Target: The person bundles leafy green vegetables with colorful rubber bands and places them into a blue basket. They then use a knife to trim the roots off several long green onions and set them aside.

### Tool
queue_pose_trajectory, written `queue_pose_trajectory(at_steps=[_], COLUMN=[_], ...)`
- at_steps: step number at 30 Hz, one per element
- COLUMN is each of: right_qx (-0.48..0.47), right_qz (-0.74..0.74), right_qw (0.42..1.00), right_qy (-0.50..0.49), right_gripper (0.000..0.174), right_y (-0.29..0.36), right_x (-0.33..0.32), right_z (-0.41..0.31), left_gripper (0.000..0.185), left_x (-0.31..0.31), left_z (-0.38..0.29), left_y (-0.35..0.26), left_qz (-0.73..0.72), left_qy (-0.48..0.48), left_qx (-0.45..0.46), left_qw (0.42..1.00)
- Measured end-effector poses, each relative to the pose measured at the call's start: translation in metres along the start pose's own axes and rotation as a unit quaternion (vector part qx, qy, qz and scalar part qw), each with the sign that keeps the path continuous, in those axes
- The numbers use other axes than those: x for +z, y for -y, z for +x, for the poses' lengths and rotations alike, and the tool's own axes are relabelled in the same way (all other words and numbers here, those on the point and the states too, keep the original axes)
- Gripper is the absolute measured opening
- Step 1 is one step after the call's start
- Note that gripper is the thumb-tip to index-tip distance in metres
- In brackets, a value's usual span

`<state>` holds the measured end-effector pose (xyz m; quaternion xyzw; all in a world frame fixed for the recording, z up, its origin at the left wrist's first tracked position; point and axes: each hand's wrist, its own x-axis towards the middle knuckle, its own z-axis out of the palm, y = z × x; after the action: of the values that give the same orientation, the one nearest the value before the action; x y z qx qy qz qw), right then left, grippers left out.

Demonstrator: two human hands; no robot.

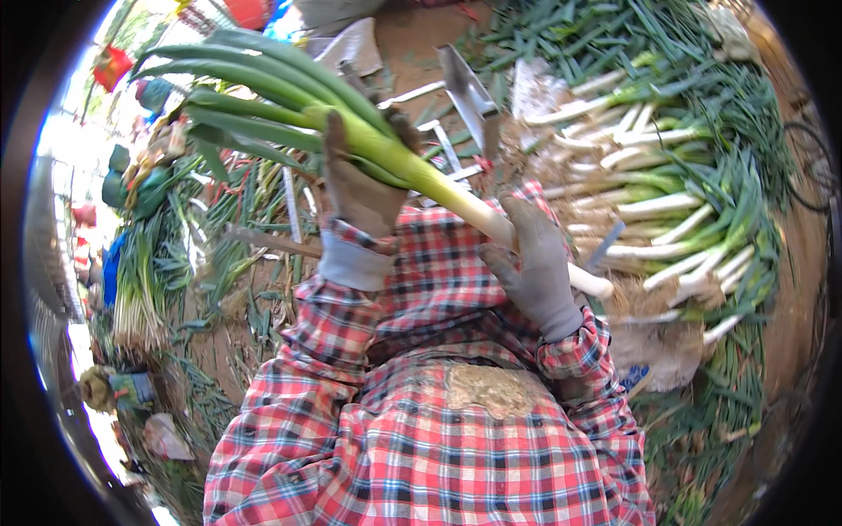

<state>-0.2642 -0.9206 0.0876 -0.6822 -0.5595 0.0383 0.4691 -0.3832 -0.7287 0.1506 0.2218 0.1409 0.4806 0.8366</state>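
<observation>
A large leek point(454, 197) lies slantwise across both my hands, its green leaves at the upper left and its white root end at the lower right. My left hand point(362, 174), in a soiled glove, supports it near where the leaves fan out. Around the white shaft is my right hand point(536, 263), in a grey glove, with the root end sticking out past it. A thin blade-like strip point(604, 246) shows just right of my right hand; what it belongs to is hidden.
Many leeks point(658, 204) lie piled on the right. An angled metal piece point(470, 98) stands ahead, by a metal frame point(444, 148). Cut leaves point(230, 197) litter the left ground, near a bundle of thin leeks point(141, 296). A flat bar point(276, 242) juts out beside my left wrist.
</observation>
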Motion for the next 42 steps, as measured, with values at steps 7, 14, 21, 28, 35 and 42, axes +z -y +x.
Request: queue_pose_trajectory(at_steps=[7,14,21,28,35,42], right_qx=[0.067,0.102,0.020,-0.007,-0.131,-0.325], right_qz=[0.009,-0.025,-0.223,-0.208,-0.135,-0.141], right_qw=[0.996,0.993,0.974,0.965,0.967,0.929], right_qy=[0.050,0.055,0.032,0.162,0.173,0.108], right_gripper=[0.051,0.048,0.051,0.044,0.031,0.028], right_y=[0.013,0.019,0.020,0.052,0.036,0.024], right_x=[0.000,-0.037,-0.121,-0.130,-0.049,0.125], right_z=[0.004,-0.011,-0.005,0.063,0.192,0.300], left_gripper=[0.074,0.103,0.094,0.066,0.045,0.047], left_x=[0.000,-0.006,-0.025,-0.059,-0.083,-0.178], left_z=[-0.009,-0.003,0.029,0.057,0.064,0.005], left_y=[0.006,0.005,-0.034,-0.122,-0.320,-0.415], left_qz=[-0.014,-0.005,-0.002,0.007,0.152,0.191], left_qy=[0.110,0.195,-0.002,-0.034,-0.147,-0.303], left_qx=[-0.023,-0.032,0.133,0.314,0.437,0.405], left_qw=[0.994,0.980,0.991,0.949,0.874,0.841])
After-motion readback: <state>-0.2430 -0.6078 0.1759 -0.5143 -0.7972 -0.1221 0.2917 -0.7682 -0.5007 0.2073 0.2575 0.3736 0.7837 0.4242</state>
